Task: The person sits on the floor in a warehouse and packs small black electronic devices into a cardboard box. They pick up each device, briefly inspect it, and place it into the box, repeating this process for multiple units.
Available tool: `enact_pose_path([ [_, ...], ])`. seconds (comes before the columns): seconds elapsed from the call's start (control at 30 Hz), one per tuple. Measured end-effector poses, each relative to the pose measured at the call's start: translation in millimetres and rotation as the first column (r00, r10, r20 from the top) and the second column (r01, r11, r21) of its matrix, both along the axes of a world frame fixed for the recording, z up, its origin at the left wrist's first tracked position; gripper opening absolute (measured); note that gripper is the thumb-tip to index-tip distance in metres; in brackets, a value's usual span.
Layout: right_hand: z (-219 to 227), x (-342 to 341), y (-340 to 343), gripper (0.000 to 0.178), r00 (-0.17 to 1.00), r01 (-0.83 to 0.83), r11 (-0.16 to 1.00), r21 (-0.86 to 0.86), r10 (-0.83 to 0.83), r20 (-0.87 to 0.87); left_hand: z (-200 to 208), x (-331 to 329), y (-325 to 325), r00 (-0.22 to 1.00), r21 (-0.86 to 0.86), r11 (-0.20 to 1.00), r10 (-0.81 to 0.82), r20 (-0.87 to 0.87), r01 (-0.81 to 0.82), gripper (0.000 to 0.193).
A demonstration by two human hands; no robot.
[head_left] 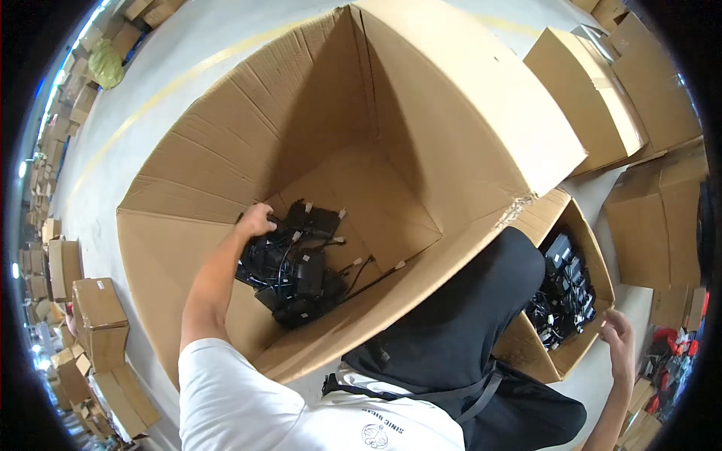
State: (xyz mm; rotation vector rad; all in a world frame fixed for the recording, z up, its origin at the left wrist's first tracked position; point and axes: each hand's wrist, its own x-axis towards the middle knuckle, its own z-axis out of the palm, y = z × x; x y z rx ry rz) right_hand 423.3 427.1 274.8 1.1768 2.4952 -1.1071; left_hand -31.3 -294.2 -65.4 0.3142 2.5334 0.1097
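Note:
A large cardboard box (226,169) stands tilted in front of me, its opening toward me. Inside lies a heap of black power adapters (307,272) with tangled cables and small white connectors. My left hand (257,220) reaches in at the far left edge of this heap, fingers curled down over a black piece mostly covered by the hand. At the right, beside my knee, a smaller open box (519,349) holds more black adapters (565,289) with cords. My right hand (618,331) is just off that box's right rim, its fingers curled with nothing visible in them.
My leg in black trousers (466,289) is between the two boxes. Other cardboard boxes (583,101) stand at the far right. Stacked cartons (101,312) line the left side, and a yellow line (150,105) crosses the grey floor. Red items (669,342) lie at the right edge.

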Motion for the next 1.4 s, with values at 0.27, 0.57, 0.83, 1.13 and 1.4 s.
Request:
enact_pose_path([
  [0.27, -41.3, 46.6, 23.6, 0.045, 0.980, 0.163, 0.985, -0.053, -0.155, 0.127, -31.9, 8.5, -15.1, 0.660, -0.443, 0.578, -0.750, 0.045, 0.686, 0.050],
  [0.57, -66.4, 75.7, 29.8, 0.044, 0.985, -0.029, 0.998, -0.051, 0.037, 0.167, -28.7, 6.1, -53.8, 0.659, -0.344, 0.581, -0.729, 0.184, 0.738, 0.031],
  [0.83, -63.3, 88.6, 20.4, 0.033, 0.997, -0.046, 0.991, -0.128, 0.054, 0.061, 148.3, 1.1, 45.4, 0.960, -0.047, 0.985, -0.153, 0.235, 0.168, 0.047],
  [1.13, 14.5, -91.2, -103.5, 0.036, 0.845, -0.437, 0.899, -0.004, 0.410, -0.342, 392.5, 34.1, 145.8, 0.987, 0.839, 0.543, 0.122, -0.101, 0.019, 0.054],
  [1.4, 92.0, -166.3, -159.5, 0.083, 0.296, -0.619, 0.761, -0.196, -0.005, -0.955, 468.3, 141.8, 345.0, 0.979, 0.984, 0.135, -0.182, -0.095, 0.121, 0.063],
])
